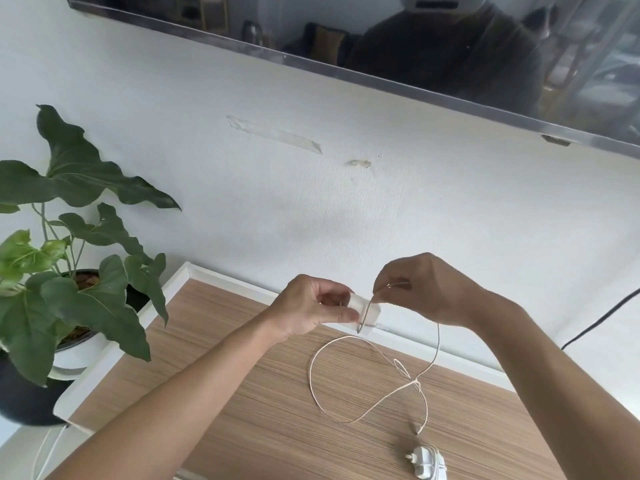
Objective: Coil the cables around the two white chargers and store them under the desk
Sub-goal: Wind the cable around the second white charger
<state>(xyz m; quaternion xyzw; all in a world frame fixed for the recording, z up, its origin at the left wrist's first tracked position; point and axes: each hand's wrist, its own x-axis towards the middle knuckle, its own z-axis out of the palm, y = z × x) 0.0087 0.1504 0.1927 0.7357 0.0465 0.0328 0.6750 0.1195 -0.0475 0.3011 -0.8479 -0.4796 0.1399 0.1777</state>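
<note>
No brand, label or writing can be read on anything here. Above the wooden desk (pixel 242 393), the left hand (pixel 311 306) is closed around one end of a white charger (pixel 367 311), thumb and fingers pinching it so that its other end juts out to the right of the hand. The right hand (pixel 426 289) hovers just beside and slightly above that charger, its fingertips pinched shut on the thin white cable (pixel 346 375), which runs over the exposed end of the charger and then drops behind the right wrist. Below the charger the cable falls to the desk and lies in loose, crossing loops with a small tangle where the strands meet; its free plug end (pixel 417 429) rests on the desk well below the charger. A second white charger (pixel 426 462), with cable wound round it and its prongs pointing left, lies on the desk farther below still, near the bottom edge of the view and partly cut off. Much of the held charger is hidden by the left hand's fingers, so how many turns are wrapped on it cannot be told. To the left of the charger a leafy potted plant (pixel 69 271) stands beside the desk corner; above it, on the wall, hangs a dark screen (pixel 450 46), cut off at the top.
</note>
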